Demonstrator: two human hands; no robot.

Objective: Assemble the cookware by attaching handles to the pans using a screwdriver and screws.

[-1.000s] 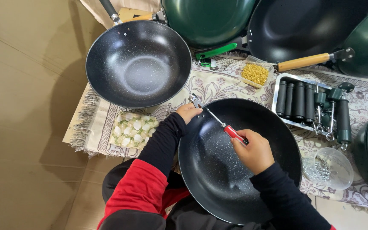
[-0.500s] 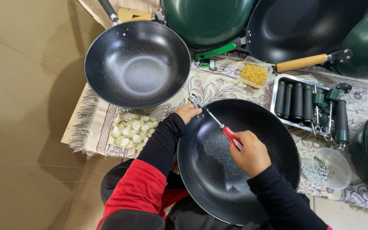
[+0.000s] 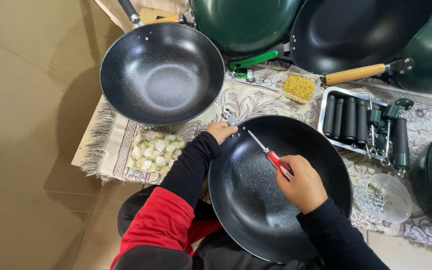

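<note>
A patterned cloth covered the floor among stacked pans. The black wok, probably heavy, rigid and slick, lay in the lap; left hand clenched its rim bracket, right hand grasped the red-handled screwdriver.

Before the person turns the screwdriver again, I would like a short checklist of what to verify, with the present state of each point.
1. Right hand has a closed grip on the red screwdriver: ok.
2. Screwdriver tip reaches the rim of the black wok near the metal bracket: ok.
3. Tip seated in a screw head: cannot tell, too small.
4. Left hand steadies the wok rim at the bracket: ok.
5. Wok lies flat and stable: cannot tell, it rests partly over the lap.
6. Tray of black handles apart from the wok: ok.
</note>
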